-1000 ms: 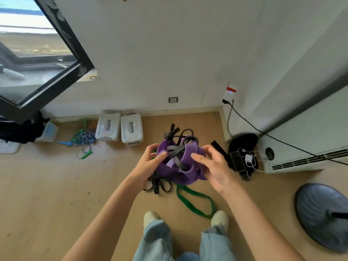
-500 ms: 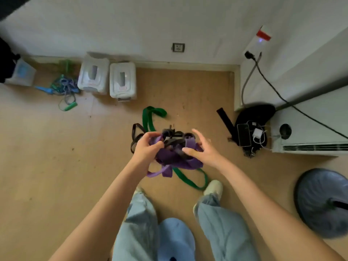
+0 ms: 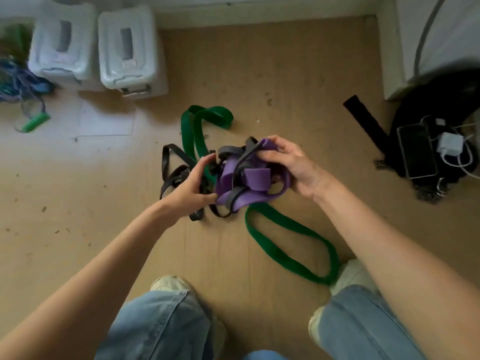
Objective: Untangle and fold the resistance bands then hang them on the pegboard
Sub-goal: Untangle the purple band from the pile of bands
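Purple band [image 3: 255, 178], green band [image 3: 291, 242], blk band [image 3: 168, 162] (white bins [image 3: 127, 50])

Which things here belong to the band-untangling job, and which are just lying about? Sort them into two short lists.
Part of the job:
purple band, gripped by the right hand
black band, at the left hand
green band, trailing on the floor

Just lying about:
two white boxes
phone and charger on a black bag
heap of cords
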